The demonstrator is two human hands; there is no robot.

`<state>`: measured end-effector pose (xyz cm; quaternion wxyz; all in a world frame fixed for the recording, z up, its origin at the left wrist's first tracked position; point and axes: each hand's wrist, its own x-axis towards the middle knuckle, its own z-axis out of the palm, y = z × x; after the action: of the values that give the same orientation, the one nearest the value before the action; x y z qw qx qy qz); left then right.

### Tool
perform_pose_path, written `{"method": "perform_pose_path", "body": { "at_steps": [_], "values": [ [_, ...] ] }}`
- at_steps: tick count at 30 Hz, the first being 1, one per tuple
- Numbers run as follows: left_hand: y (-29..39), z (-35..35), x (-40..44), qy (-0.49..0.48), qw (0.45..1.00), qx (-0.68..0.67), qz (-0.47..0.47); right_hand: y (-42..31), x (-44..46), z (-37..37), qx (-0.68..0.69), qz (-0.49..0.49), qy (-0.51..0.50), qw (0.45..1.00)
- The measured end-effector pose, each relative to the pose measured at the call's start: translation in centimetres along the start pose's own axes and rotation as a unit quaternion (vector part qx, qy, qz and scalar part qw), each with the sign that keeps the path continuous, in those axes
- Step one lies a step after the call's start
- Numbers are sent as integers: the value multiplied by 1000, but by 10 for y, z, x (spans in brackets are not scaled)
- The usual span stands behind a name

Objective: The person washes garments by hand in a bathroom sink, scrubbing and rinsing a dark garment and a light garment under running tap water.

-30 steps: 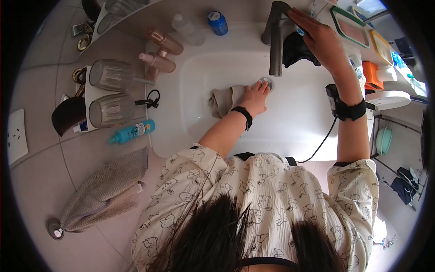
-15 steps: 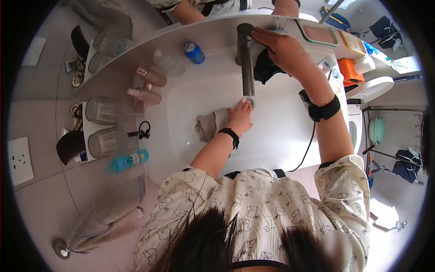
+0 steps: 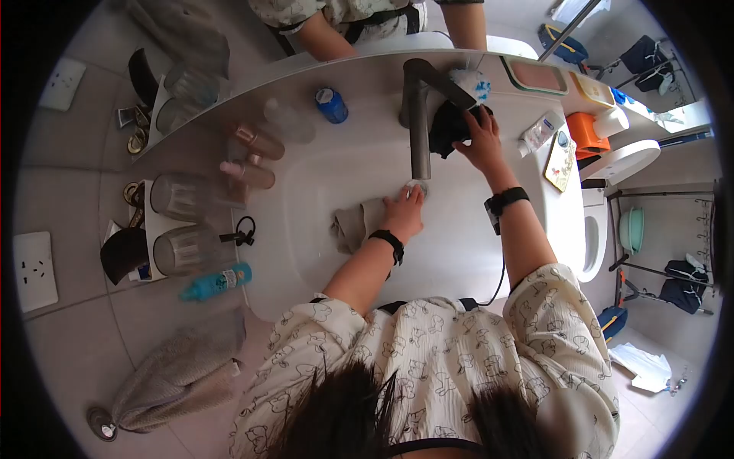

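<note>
My left hand (image 3: 404,214) is low in the white sink (image 3: 321,164), fingers stretched out at the drain (image 3: 417,186) under the spout of the dark grey faucet (image 3: 420,141). A crumpled beige cloth (image 3: 353,226) lies just left of that hand. My right hand (image 3: 482,144) is at the end of the faucet's lever (image 3: 451,88), thumb and fingers apart. A bunched black cloth (image 3: 447,130) sits behind the faucet, partly under the lever and my right fingers. Whether those fingers press on the lever or the cloth is unclear.
A blue can (image 3: 331,105), a clear bottle (image 3: 289,122) and pink bottles (image 3: 258,141) stand at the left rim. A phone (image 3: 560,161), a white tube (image 3: 538,134) and an orange box (image 3: 587,134) are on the right. Glasses (image 3: 183,197) and a turquoise bottle (image 3: 218,281) are at the far left.
My right hand has come down off the top of the faucet towards the black cloth, uncovering the lever, which points right. My left hand stays at the drain. The view has shifted slightly.
</note>
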<state>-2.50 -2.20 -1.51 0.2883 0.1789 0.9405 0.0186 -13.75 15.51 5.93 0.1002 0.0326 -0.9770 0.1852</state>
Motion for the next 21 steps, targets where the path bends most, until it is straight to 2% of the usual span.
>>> {"method": "perform_pose_path", "body": {
  "at_steps": [1, 3, 5, 6, 7, 11, 14, 17, 18, 21],
  "values": [
    [0, 0, 0, 12, 1000, -5, 4, -1, 3, 0, -10, 17, -28, 999],
    [0, -1, 1, 10, 1000, -4, 5, -2, 10, -3, 0, 22, -1, 1000],
    [0, 3, 2, 5, 1000, -6, 6, 5, 18, -4, -12, 41, -27, 999],
    [-1, 4, 3, 8, 1000, -1, 6, 10, 15, -5, -5, 1, 13, 1000],
    [0, 6, 3, 11, 1000, 2, 6, 13, 9, -12, -8, 0, 14, 1000],
    [-1, 6, 0, 22, 1000, -9, 17, 17, -41, -43, 80, -16, -129, 988],
    [-2, 11, 6, 12, 999, 51, 14, 8, -84, -50, 58, -20, -262, 963],
    [-3, 12, 8, -6, 1000, -13, 4, 11, -112, -45, 23, -54, -349, 935],
    [0, 4, 1, 18, 999, -36, 5, 15, -117, -38, 29, -51, -371, 927],
    [2, -1, 1, -9, 999, -34, -6, 3, -112, -62, 63, -144, -470, 868]
  ]
}}
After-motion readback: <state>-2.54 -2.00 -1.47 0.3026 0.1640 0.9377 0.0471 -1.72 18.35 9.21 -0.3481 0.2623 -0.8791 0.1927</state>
